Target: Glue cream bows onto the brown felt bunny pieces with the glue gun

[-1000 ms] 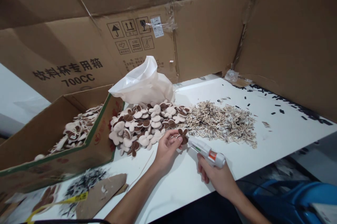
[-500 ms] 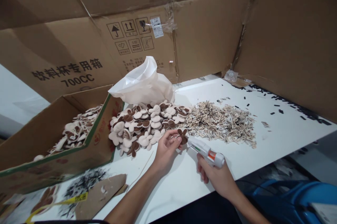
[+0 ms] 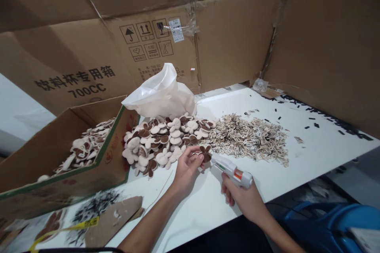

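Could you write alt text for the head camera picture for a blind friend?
A left hand holds a small brown bunny-shaped piece while the right hand points a white gun-shaped tool at it. Beyond them on a white table lie heaps of similar pieces and small pale bits, with an open cardboard box at the left.
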Demonstrator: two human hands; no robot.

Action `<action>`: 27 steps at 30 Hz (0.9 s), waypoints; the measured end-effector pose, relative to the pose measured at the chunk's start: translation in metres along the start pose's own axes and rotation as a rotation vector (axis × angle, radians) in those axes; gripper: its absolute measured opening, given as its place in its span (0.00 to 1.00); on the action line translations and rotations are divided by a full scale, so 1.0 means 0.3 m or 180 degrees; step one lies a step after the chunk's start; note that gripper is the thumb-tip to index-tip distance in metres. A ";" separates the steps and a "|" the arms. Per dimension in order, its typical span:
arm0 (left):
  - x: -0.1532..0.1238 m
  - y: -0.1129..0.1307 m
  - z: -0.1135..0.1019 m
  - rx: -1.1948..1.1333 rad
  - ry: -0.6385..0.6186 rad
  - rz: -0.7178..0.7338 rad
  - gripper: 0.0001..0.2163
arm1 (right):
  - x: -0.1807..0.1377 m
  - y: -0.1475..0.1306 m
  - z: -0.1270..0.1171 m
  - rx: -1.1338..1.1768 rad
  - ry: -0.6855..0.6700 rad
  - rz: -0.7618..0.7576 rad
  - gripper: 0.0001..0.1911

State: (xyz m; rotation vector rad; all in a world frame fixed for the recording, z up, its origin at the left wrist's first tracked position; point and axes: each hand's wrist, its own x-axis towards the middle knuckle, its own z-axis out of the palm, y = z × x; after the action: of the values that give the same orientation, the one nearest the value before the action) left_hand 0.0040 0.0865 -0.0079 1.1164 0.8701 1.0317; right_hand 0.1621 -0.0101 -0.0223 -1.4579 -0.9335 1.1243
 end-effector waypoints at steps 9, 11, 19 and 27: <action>0.000 0.011 0.008 0.0069 0.0113 0.0087 0.17 | 0.003 0.007 0.001 0.0079 0.0059 -0.0045 0.20; 0.005 0.009 0.005 0.0068 0.0238 0.0115 0.18 | 0.002 0.004 0.001 0.0108 0.0054 -0.0100 0.22; 0.004 -0.008 -0.008 0.0871 0.0238 0.0303 0.15 | -0.006 -0.007 0.001 0.0375 0.0447 -0.0128 0.27; -0.036 0.021 0.008 0.2520 -0.0257 0.0633 0.06 | 0.022 0.010 -0.027 0.0980 0.0858 -0.0265 0.24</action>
State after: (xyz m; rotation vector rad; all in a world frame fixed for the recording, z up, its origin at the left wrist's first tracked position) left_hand 0.0017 0.0761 -0.0007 1.9240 1.1583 0.7972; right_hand 0.1717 -0.0064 -0.0260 -1.2670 -0.5978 0.9354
